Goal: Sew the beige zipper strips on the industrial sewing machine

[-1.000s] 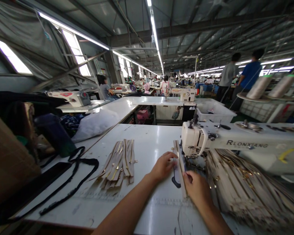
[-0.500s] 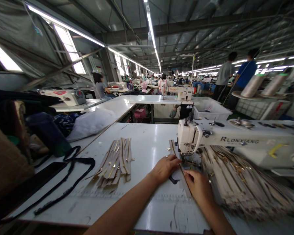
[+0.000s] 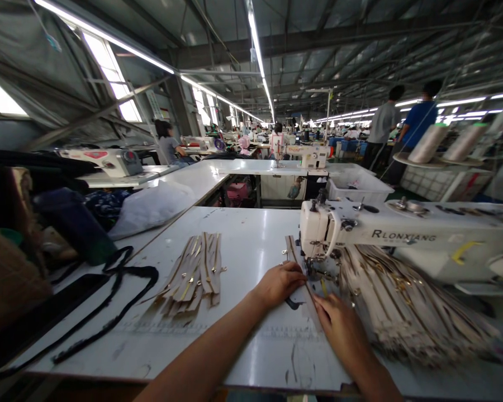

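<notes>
A beige zipper strip (image 3: pixel 292 249) with a metal pull runs past the needle area of the white sewing machine (image 3: pixel 369 226). Left of the needle, my left hand (image 3: pixel 280 283) has its fingers closed on the strip. My right hand (image 3: pixel 339 324) is nearer the table's front edge, thumb and fingers together on the strip's lower part. To the left on the white table (image 3: pixel 243 240) lies a small bunch of zipper strips (image 3: pixel 197 271). A larger pile of zippers (image 3: pixel 402 301) spreads right of my right hand, partly behind the machine arm.
Black cord (image 3: pixel 145 273) curls on the table's left part beside a white plastic bag (image 3: pixel 155 206). Behind the machine are a white bin (image 3: pixel 360 190) and thread cones (image 3: pixel 430 142). Two people (image 3: pixel 419 123) stand at the back right; another person (image 3: pixel 167 145) sits at the left.
The view has shifted slightly. My right hand's fingers have come closer together against the strip; my left hand stays beside the needle.
</notes>
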The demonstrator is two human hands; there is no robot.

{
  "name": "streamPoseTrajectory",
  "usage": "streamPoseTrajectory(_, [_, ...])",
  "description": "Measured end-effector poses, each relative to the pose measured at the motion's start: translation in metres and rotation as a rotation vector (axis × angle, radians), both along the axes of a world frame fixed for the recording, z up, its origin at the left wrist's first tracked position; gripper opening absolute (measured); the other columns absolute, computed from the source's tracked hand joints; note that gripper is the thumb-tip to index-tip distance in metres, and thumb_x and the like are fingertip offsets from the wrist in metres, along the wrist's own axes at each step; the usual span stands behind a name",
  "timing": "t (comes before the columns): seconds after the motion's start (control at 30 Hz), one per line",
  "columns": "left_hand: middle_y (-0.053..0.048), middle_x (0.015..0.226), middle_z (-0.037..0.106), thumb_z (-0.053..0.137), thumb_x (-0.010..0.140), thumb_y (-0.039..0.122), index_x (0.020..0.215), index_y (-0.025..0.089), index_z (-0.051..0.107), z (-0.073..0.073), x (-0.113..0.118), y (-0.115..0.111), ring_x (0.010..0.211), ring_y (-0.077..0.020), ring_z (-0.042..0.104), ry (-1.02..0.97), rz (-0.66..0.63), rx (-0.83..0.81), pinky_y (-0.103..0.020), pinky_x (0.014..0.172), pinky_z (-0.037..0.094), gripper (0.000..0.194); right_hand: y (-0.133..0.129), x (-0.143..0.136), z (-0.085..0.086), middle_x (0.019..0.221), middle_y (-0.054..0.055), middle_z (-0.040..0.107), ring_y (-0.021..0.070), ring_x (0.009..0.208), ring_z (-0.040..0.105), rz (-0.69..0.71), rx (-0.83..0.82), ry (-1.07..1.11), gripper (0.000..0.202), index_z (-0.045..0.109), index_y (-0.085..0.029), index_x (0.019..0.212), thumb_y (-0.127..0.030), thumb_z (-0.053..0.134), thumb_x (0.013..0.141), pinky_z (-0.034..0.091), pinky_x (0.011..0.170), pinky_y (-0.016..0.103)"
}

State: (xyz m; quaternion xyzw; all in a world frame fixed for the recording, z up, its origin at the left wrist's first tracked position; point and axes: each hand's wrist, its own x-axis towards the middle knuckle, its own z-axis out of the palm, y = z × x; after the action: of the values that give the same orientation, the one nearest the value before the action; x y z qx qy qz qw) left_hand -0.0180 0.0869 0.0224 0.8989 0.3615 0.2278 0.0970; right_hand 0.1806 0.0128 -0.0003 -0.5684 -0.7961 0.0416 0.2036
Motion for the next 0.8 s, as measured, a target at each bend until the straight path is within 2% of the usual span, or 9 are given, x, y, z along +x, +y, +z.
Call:
streamPoseTrajectory(0.23, [-0.007,0.111,0.061,0.044,0.097,0.031,0.113,0.021,0.067,-0.009,0.002,0.009,0.102,-0.0198,0.058,-0.054,0.060,-0.011,-0.031,0.093,0.047,0.030,0.019,-0.005,0.020,0.098,0.005,0.069,0.0174,0.079,0.068,0.049,-0.076,-0.159,0.038,0.066,-0.023,0.112,-0.011,0.036,0.092,0.049,0.064,0.024])
streamPoseTrajectory(0.37, [-0.008,0.114,0.061,0.050,0.094,0.029,0.112,0.020,0.067,-0.008,0.003,0.025,0.105,-0.0215,0.056,-0.052,0.110,-0.029,-0.034,0.096,0.045,0.027,0.033,-0.009,0.020,0.098,0.005,0.071,0.0177,0.085,0.068,0.045,-0.047,-0.158,0.034,0.065,-0.023,0.113,-0.014,0.038,0.093,0.048,0.066,0.023])
streamPoseTrajectory(0.47, [-0.007,0.112,0.062,0.053,0.092,0.027,0.109,0.020,0.067,-0.003,0.006,0.038,0.105,-0.0216,0.056,-0.034,0.055,-0.070,-0.034,0.096,0.045,0.024,0.032,-0.012,0.014,0.097,0.006,0.071,0.0185,0.084,0.068,0.007,-0.031,-0.142,0.033,0.065,-0.021,0.112,-0.014,0.038,0.093,0.049,0.067,0.024])
streamPoseTrajectory(0.57, [-0.007,0.102,0.063,0.054,0.091,0.024,0.097,0.019,0.071,-0.001,0.009,0.047,0.098,-0.0209,0.057,-0.034,-0.037,-0.103,-0.032,0.091,0.046,0.019,0.028,-0.014,0.007,0.095,0.006,0.071,0.0188,0.081,0.068,-0.041,-0.035,-0.125,0.034,0.066,-0.020,0.110,-0.014,0.037,0.093,0.049,0.065,0.025])
streamPoseTrajectory(0.67, [-0.006,0.096,0.063,0.055,0.090,0.023,0.088,0.018,0.071,-0.004,0.011,0.053,0.096,-0.0203,0.057,-0.056,-0.077,-0.109,-0.031,0.089,0.047,0.017,0.026,-0.015,0.004,0.095,0.006,0.071,0.0184,0.081,0.068,-0.068,-0.025,-0.107,0.033,0.066,-0.021,0.108,-0.016,0.038,0.093,0.049,0.065,0.025])
streamPoseTrajectory(0.8, [-0.006,0.102,0.063,0.053,0.091,0.023,0.091,0.018,0.071,-0.009,0.009,0.059,0.102,-0.0196,0.056,-0.090,-0.097,-0.110,-0.029,0.093,0.045,0.018,0.029,-0.017,0.008,0.094,0.007,0.071,0.0188,0.083,0.069,-0.093,-0.027,-0.100,0.032,0.066,-0.020,0.110,-0.017,0.039,0.093,0.049,0.067,0.025])
